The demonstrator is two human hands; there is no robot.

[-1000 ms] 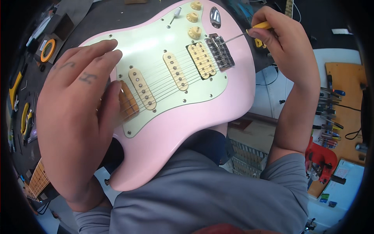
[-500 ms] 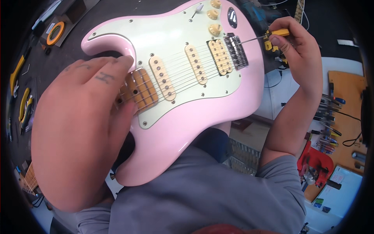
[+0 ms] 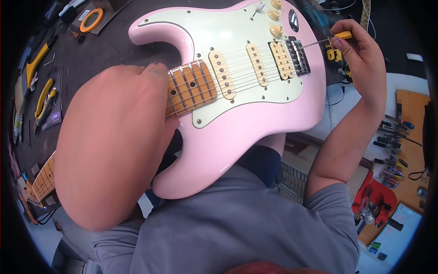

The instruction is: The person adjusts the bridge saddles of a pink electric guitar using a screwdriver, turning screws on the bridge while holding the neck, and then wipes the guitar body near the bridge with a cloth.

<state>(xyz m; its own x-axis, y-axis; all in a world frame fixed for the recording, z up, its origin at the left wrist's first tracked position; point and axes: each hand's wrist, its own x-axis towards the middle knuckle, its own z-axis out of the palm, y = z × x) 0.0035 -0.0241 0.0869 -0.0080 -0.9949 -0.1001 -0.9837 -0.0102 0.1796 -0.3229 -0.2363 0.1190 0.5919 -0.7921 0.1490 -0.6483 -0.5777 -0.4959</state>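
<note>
A pink electric guitar (image 3: 223, 153) with a pale green pickguard (image 3: 191, 43) lies tilted across my lap and the bench edge. My left hand (image 3: 148, 91) is closed around its neck, just off the body; most of its fingers are hidden. The last frets of the wooden fretboard (image 3: 203, 82) show beside it. My right hand (image 3: 360, 55) grips a thin screwdriver (image 3: 343, 35) by its yellow handle. The shaft's tip meets the metal bridge (image 3: 299, 57), near the saddles at its upper end. Strings run over cream pickups (image 3: 222, 75) to that bridge.
Yellow-handled pliers (image 3: 45, 101), an orange tape roll (image 3: 91, 20) and other tools lie on the dark bench (image 3: 114, 50) at left. The guitar's headstock (image 3: 33, 194) reaches the lower left. At right, screwdrivers line a wooden board (image 3: 410, 137), near a red tray (image 3: 381, 198).
My left hand has slid along the neck toward the headstock, uncovering more frets. The guitar and bench sit farther right in view. The screwdriver stays at the bridge.
</note>
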